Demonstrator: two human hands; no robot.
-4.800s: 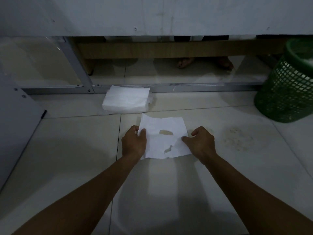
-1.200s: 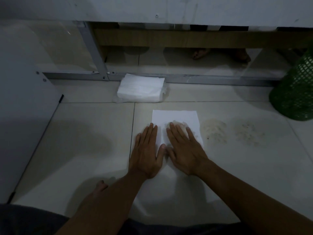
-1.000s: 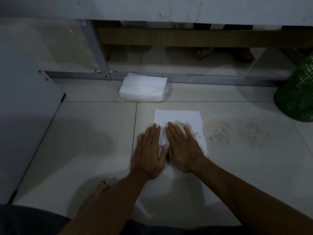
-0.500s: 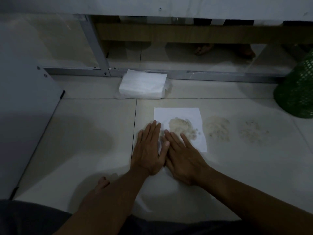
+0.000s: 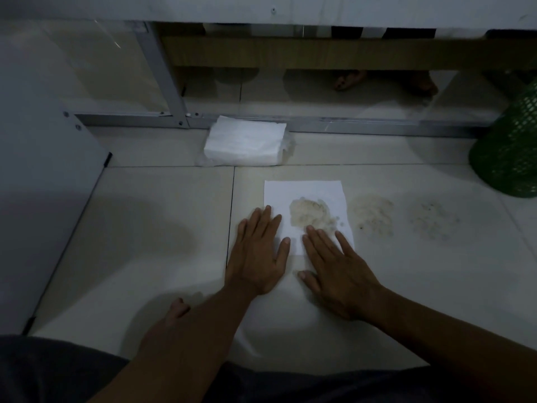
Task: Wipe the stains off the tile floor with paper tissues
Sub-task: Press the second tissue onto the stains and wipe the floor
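I keep my left hand (image 5: 257,254) and right hand (image 5: 337,270), fingers spread flat, pinning the near edge of the tissue (image 5: 305,199) so it soaks the stain (image 5: 309,212) beneath, two more stains (image 5: 373,215) lying just right of the tissue.

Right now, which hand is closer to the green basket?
The right hand. It lies flat on the white paper tissue, nearer the green mesh plastic basket at far right. The left hand lies beside it, farther away.
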